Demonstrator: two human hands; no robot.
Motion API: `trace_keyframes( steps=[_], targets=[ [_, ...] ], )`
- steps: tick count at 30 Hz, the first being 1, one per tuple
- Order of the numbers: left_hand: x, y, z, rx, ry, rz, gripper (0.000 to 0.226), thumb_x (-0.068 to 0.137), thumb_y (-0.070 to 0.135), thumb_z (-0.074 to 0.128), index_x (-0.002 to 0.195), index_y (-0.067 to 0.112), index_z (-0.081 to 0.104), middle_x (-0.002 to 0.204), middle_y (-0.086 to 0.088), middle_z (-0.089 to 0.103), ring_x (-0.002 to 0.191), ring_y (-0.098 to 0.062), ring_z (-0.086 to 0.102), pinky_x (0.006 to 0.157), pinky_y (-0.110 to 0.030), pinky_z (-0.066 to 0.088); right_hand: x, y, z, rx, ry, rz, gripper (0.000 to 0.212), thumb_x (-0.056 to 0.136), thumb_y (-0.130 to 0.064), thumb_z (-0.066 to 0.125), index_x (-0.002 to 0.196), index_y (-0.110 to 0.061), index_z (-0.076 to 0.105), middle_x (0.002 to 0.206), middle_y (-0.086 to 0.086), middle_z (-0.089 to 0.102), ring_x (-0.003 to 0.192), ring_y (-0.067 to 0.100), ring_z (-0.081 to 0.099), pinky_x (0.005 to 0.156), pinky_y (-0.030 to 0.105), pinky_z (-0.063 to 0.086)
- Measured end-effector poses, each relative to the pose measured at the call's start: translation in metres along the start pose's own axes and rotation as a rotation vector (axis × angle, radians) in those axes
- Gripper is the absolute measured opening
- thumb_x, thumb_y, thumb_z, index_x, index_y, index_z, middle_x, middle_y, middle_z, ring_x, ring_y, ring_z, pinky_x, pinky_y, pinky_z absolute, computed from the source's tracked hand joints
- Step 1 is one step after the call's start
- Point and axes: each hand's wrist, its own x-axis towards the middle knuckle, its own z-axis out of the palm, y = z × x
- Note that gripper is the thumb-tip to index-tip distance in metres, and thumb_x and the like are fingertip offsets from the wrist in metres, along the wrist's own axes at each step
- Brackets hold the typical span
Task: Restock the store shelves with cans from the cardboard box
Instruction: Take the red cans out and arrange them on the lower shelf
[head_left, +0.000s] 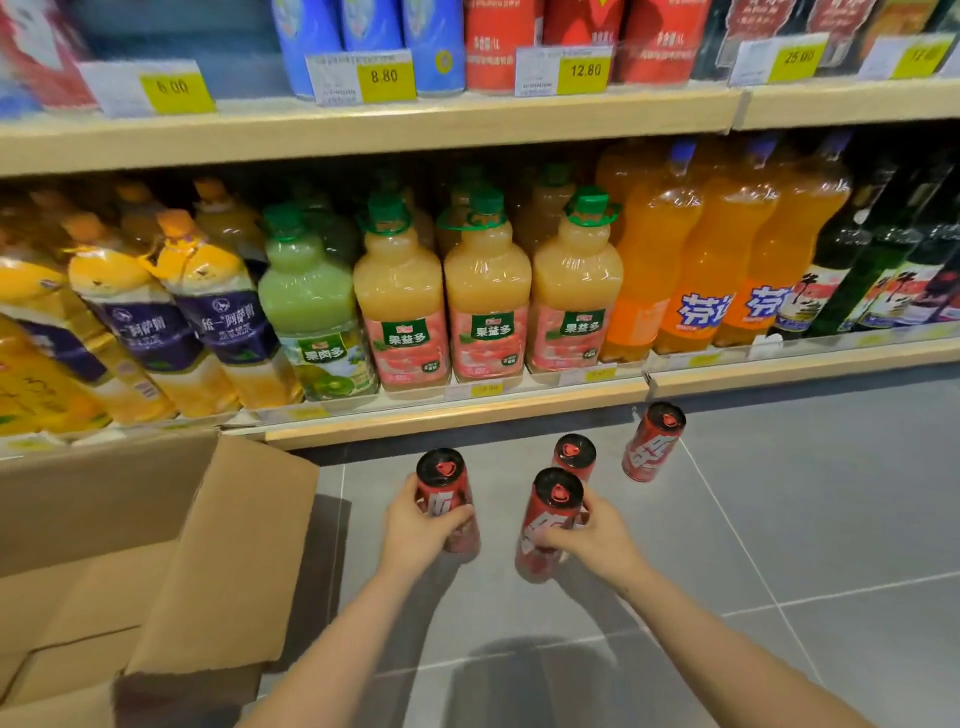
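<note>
My left hand (415, 530) grips a tall red and black can (444, 480) upright, low over the grey floor. My right hand (592, 535) holds a second such can (548, 514) beside it. Two more red cans stand on the floor tiles beyond: one (574, 454) just behind my right hand, another (653, 441) further right near the shelf base. The open cardboard box (223, 545) sits at the left, its flap raised; I cannot see what is inside it.
The bottom shelf (452, 415) is packed with large juice and orange soda bottles, dark bottles at the right. The upper shelf (363, 124) carries blue and red cartons with yellow price tags. Grey floor tiles (805, 519) stretch to the right.
</note>
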Motion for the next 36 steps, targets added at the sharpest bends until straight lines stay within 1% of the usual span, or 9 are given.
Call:
trace_keyframes(
  steps=[4,9,11,15,18,23,27,33,36],
  targets=[
    [0.001,0.073,-0.048,0.075,-0.016,0.108,0.049,0.064,0.018,0.083,0.105,0.018,0.055,0.099,-0.001,0.065,0.092,-0.015,0.061,0.083,-0.031,0.049,0.002,-0.078,-0.023,-0.008,-0.08,-0.079,0.05,0.067,-0.009,0.078,0.11,-0.019,0.054,0.098,-0.003,0.066,0.093,0.012,0.062,0.077,0.024,0.05],
    [0.0,0.165,-0.109,0.09,0.046,0.221,0.057,0.063,0.024,0.084,0.108,0.019,0.048,0.097,0.006,0.063,0.091,-0.013,0.06,0.081,-0.03,0.046,-0.005,-0.189,-0.035,-0.003,-0.103,-0.251,0.047,0.071,-0.006,0.076,0.108,-0.015,0.047,0.093,-0.007,0.062,0.089,0.006,0.06,0.058,0.009,0.047],
    [0.002,0.193,-0.136,0.09,0.071,0.281,0.055,0.063,0.027,0.084,0.108,0.021,0.052,0.099,0.004,0.066,0.091,-0.013,0.062,0.084,-0.033,0.05,-0.008,-0.228,-0.031,-0.02,-0.099,-0.31,0.046,0.071,-0.01,0.076,0.108,-0.014,0.05,0.096,-0.005,0.064,0.091,0.008,0.061,0.068,0.011,0.048],
    [0.012,0.236,-0.199,0.046,0.082,0.384,0.056,0.062,0.036,0.084,0.108,0.029,0.053,0.104,0.005,0.065,0.095,-0.007,0.061,0.083,-0.033,0.054,-0.01,-0.299,-0.008,-0.027,-0.06,-0.431,0.046,0.07,-0.021,0.078,0.109,-0.021,0.054,0.106,-0.003,0.064,0.101,0.015,0.06,0.086,0.035,0.051],
    [0.025,0.262,-0.251,0.053,0.094,0.459,0.057,0.061,0.037,0.083,0.11,0.027,0.056,0.1,0.008,0.067,0.096,-0.012,0.063,0.083,-0.042,0.056,-0.012,-0.347,0.024,0.009,-0.034,-0.507,0.039,0.073,-0.017,0.075,0.107,-0.021,0.057,0.098,-0.006,0.066,0.09,0.01,0.062,0.072,0.024,0.052],
    [0.049,0.289,-0.338,0.03,0.124,0.586,0.048,0.068,0.019,0.081,0.107,0.026,0.054,0.094,0.013,0.063,0.087,0.0,0.059,0.076,-0.028,0.053,0.001,-0.416,0.086,0.1,-0.001,-0.544,0.036,0.074,-0.015,0.074,0.104,-0.026,0.058,0.098,-0.004,0.065,0.093,0.014,0.062,0.078,0.035,0.053],
    [0.07,0.303,-0.401,0.061,0.143,0.626,0.044,0.069,0.015,0.08,0.105,0.022,0.056,0.091,0.015,0.062,0.081,0.006,0.056,0.066,-0.011,0.046,0.014,-0.473,0.127,0.119,0.029,-0.605,0.035,0.077,-0.012,0.072,0.108,-0.018,0.057,0.092,-0.011,0.061,0.087,0.002,0.055,0.064,0.017,0.049],
    [0.094,0.318,-0.459,0.066,0.199,0.6,0.04,0.067,0.021,0.082,0.097,0.03,0.057,0.097,0.008,0.067,0.091,-0.008,0.063,0.08,-0.029,0.051,0.042,-0.54,0.163,0.077,0.016,-0.66,0.035,0.074,-0.015,0.074,0.102,-0.025,0.056,0.103,-0.001,0.066,0.102,0.019,0.062,0.085,0.039,0.053],
    [0.103,0.314,-0.469,0.073,0.239,0.604,0.041,0.065,0.027,0.082,0.1,0.029,0.059,0.097,0.01,0.067,0.091,-0.007,0.063,0.08,-0.03,0.051,0.062,-0.555,0.175,0.033,0.028,-0.723,0.039,0.074,-0.019,0.075,0.105,-0.028,0.053,0.103,-0.008,0.063,0.101,0.013,0.06,0.09,0.039,0.05]
  ],
)
